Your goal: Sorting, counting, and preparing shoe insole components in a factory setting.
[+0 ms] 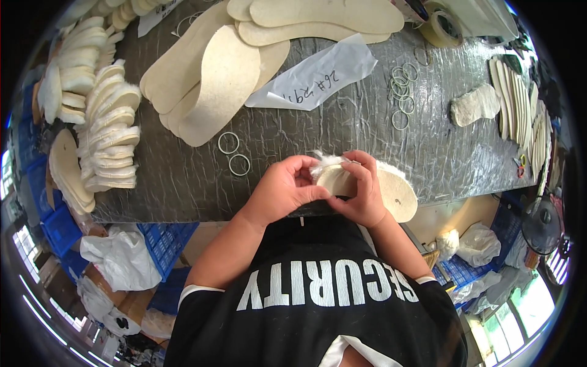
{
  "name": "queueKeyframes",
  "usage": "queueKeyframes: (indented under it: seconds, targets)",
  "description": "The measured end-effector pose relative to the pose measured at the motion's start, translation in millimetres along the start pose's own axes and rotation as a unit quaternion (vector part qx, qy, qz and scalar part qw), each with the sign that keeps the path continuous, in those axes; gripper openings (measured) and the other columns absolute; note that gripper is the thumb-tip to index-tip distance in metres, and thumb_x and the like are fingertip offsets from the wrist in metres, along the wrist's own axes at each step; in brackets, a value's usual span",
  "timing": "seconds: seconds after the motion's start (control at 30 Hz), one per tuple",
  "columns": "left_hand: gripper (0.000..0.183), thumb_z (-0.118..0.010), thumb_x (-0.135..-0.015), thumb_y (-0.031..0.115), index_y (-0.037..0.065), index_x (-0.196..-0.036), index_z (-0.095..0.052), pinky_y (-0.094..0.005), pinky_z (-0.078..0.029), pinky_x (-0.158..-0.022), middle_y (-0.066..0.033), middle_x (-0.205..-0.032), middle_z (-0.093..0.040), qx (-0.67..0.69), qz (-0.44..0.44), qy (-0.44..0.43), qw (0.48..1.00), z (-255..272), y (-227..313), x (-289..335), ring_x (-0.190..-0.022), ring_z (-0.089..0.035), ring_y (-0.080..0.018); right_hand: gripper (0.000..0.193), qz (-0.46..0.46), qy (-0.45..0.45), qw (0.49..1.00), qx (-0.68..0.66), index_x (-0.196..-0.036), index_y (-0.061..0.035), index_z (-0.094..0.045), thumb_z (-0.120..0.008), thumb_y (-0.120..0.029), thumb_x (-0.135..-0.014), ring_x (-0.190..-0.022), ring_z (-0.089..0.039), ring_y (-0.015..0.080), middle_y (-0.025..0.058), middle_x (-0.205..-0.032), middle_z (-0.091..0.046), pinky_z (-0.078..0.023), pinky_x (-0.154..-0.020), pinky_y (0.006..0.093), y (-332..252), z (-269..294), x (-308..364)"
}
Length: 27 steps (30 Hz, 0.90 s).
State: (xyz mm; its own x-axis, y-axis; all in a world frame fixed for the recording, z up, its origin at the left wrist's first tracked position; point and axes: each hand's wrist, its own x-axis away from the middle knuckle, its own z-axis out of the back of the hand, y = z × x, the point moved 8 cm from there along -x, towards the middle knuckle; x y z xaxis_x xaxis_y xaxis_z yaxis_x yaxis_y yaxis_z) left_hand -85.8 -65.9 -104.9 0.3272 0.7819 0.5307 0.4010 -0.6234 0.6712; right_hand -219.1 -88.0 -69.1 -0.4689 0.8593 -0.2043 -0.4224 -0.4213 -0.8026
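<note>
At the table's near edge, a fleece-lined insole [398, 192] is bent between my two hands, its fluffy white pile facing away and its cream felt side toward me. My left hand [282, 188] pinches one end between thumb and fingers. Around the middle, the fingers of my right hand [361, 194] are closed, and the other end sticks out to the right. Whether it is one insole or a pair pressed together, I cannot tell. Two pale elastic rings [239, 164] lie just left of my left hand.
Large cream felt insoles [223, 79] lie fanned at the back, beside a handwritten paper slip [318, 76]. Bundled fleece insoles [113, 131] line the left. Several rings [401, 92], a fleece insole [475, 105], stacked insoles [510, 101], small scissors [520, 166] and a tape roll [441, 25] are to the right.
</note>
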Motion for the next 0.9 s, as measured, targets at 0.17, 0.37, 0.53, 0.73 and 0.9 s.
queueKeyframes:
  seconds: [0.17,0.37,0.53,0.73,0.9]
  targets:
    - [0.025,-0.065,-0.074,-0.009,-0.002,-0.097,-0.058,-0.0237,-0.047,-0.077,-0.0047,-0.094,-0.059,-0.203,-0.057,0.049,0.976,11,0,6,-0.089,-0.057,-0.011,0.076,-0.028,-0.042,0.998,0.035,-0.117,-0.0062,-0.043,-0.082,-0.026,-0.055,-0.102,-0.05,0.0337,0.018,-0.118,-0.048,-0.042,-0.083,0.0425,-15,16,-15]
    - [0.016,-0.061,-0.074,-0.009,0.001,-0.085,-0.057,-0.0251,-0.044,-0.069,-0.0058,-0.085,-0.06,-0.292,-0.202,0.018,0.935,-2,30,14,-0.078,-0.056,-0.0122,0.038,-0.169,-0.152,0.971,-0.068,-0.098,-0.0055,-0.06,-0.071,-0.031,-0.072,-0.074,-0.06,0.0272,0.0107,-0.085,-0.063,-0.046,-0.065,0.0371,5,25,-40]
    - [0.036,-0.066,-0.07,-0.009,0.004,-0.1,-0.05,-0.0274,-0.046,-0.074,-0.009,-0.093,-0.057,-0.244,-0.162,0.06,0.954,-3,27,8,-0.083,-0.058,-0.0166,0.021,-0.131,-0.296,0.926,-0.194,-0.092,-0.0043,-0.061,-0.066,-0.022,-0.081,-0.069,-0.056,0.0167,0.0067,-0.077,-0.06,-0.045,-0.064,0.0294,-4,-4,-64]
    - [0.041,-0.072,-0.064,-0.006,0.007,-0.098,-0.054,-0.0327,-0.045,-0.08,-0.0112,-0.103,-0.05,-0.478,-0.383,0.085,0.786,-26,68,28,-0.094,-0.052,-0.0222,0.012,-0.346,-0.246,0.81,-0.405,-0.081,-0.0032,-0.062,-0.06,-0.014,-0.087,-0.067,-0.05,0.0031,-0.0038,-0.072,-0.058,-0.042,-0.061,0.0203,30,-29,-43]
    - [0.026,-0.075,-0.061,0.003,0.009,-0.083,-0.061,-0.0327,-0.043,-0.068,-0.0052,-0.091,-0.053,-0.559,-0.385,0.049,0.732,-44,82,22,-0.081,-0.05,-0.0238,0.015,-0.406,-0.213,0.747,-0.481,-0.077,-0.0052,-0.063,-0.062,-0.018,-0.086,-0.062,-0.047,0.0035,-0.0035,-0.068,-0.057,-0.04,-0.057,0.0217,32,-40,-31]
